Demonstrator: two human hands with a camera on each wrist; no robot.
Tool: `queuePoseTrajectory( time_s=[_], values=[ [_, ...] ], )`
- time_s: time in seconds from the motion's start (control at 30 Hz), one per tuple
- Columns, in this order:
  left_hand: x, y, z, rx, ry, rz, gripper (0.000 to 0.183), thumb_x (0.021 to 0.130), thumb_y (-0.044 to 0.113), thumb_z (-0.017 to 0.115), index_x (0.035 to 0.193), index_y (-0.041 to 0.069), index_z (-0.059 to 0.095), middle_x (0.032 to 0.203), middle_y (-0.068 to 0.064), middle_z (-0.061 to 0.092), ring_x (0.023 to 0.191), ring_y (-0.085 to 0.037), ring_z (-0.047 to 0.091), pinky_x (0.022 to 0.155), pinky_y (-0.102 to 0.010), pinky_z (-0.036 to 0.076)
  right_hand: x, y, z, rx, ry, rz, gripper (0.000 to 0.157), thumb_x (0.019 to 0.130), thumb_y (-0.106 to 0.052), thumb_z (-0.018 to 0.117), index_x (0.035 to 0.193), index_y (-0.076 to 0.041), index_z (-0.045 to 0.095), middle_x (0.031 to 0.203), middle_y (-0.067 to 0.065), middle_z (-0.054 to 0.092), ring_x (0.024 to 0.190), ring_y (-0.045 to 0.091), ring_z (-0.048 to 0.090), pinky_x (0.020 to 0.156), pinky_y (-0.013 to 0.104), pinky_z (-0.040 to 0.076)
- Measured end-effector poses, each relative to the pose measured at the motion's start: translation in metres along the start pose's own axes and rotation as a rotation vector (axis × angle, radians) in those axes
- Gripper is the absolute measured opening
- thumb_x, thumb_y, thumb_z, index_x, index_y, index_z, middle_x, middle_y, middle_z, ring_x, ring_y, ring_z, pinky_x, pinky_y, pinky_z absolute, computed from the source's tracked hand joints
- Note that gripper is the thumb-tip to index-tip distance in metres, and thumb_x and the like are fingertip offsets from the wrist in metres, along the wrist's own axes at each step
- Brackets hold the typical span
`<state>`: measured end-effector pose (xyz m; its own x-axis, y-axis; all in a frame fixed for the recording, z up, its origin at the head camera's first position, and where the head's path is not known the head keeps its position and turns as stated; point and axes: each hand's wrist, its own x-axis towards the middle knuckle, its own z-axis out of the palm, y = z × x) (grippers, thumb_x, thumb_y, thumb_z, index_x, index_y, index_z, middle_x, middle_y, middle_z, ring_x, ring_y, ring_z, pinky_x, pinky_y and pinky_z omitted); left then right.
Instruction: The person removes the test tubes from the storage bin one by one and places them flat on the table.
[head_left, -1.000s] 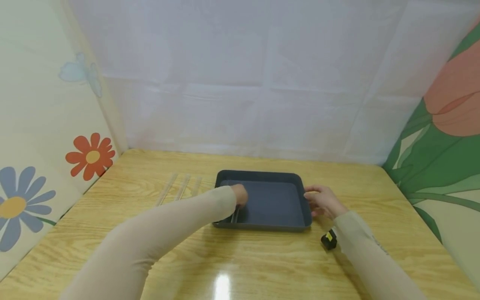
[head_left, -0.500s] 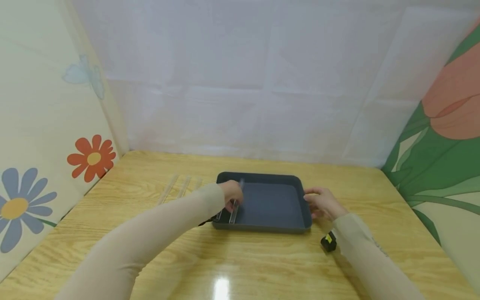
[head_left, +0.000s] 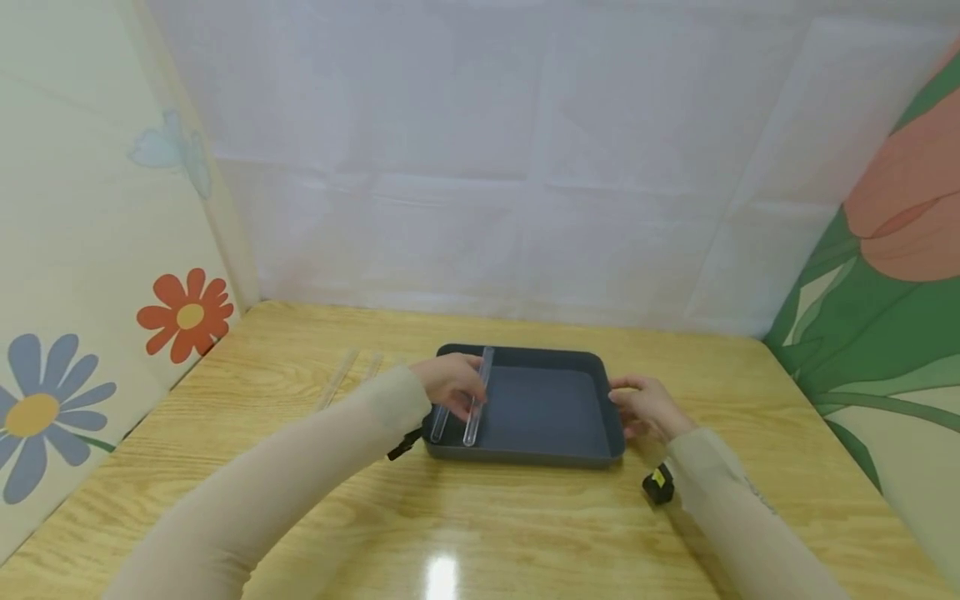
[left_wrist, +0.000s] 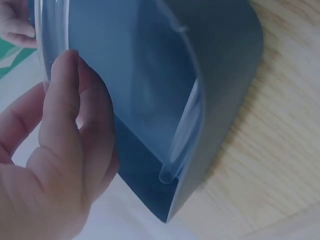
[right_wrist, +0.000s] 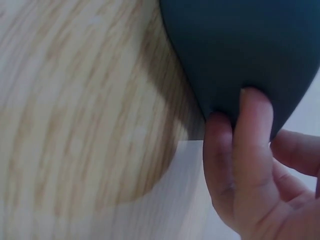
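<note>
My left hand pinches a clear test tube between thumb and fingers, over the left part of a dark grey tray. The tube slants, its far end over the tray's back wall and its rounded near end above the tray floor. A second clear tube lies in the tray along the left wall, partly hidden by the hand in the head view. At the tray's right end my right hand holds the side wall, fingertips against its outer face.
Several more clear tubes lie on the wooden table left of the tray, partly behind the left sleeve. A small black device sits by the right wrist. A white cloth backs the table.
My left hand has drawn back toward the left and turned, bringing the pinched tube into fuller view over the tray. The right hand has kept its place on the tray.
</note>
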<state>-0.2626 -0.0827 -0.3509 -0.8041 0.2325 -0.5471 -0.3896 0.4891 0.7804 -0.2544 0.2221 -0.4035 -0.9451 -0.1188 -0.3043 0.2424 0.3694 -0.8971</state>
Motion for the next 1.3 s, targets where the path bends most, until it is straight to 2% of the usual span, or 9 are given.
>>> queuePoseTrajectory(
  time_s=[0.3,0.73,0.97,1.3],
  values=[
    [-0.009,-0.004,-0.007,-0.076,-0.044,0.031,0.085,0.094,-0.012,0.054,0.162,0.016,0.012,0.141,-0.031,0.049,0.064,-0.018,0.059,0.050,-0.024,0.053,0.002,0.001,0.001,0.009,0.002,0.003,0.044,0.102,-0.007,0.049,0.142,0.009,0.042,0.094,0.003,0.069,0.072,0.009,0.065,0.054,0.025,0.055],
    [-0.019,-0.010,-0.013,-0.168,-0.093,0.082,0.084,0.096,-0.008,0.052,0.163,0.015,0.006,0.149,-0.032,0.041,0.075,-0.018,0.064,0.053,-0.021,0.055,0.001,0.000,0.001,0.008,0.006,0.023,0.043,0.103,-0.008,0.049,0.143,0.007,0.042,0.096,0.004,0.070,0.073,0.009,0.065,0.055,0.026,0.055],
    [-0.019,-0.014,-0.017,-0.223,-0.099,0.089,0.084,0.097,-0.006,0.052,0.163,0.018,0.006,0.154,-0.031,0.034,0.079,-0.018,0.064,0.053,-0.021,0.056,0.000,0.000,0.000,0.011,-0.003,0.029,0.045,0.104,-0.010,0.049,0.145,0.006,0.040,0.098,0.004,0.069,0.072,0.009,0.064,0.054,0.025,0.055],
    [-0.021,-0.022,-0.022,-0.262,-0.097,0.095,0.086,0.097,-0.007,0.053,0.163,0.020,0.006,0.154,-0.031,0.034,0.077,-0.017,0.064,0.055,-0.021,0.056,0.002,0.000,0.000,0.000,0.005,0.029,0.045,0.103,-0.010,0.049,0.145,0.006,0.041,0.097,0.004,0.068,0.071,0.009,0.064,0.054,0.024,0.055]
  ],
)
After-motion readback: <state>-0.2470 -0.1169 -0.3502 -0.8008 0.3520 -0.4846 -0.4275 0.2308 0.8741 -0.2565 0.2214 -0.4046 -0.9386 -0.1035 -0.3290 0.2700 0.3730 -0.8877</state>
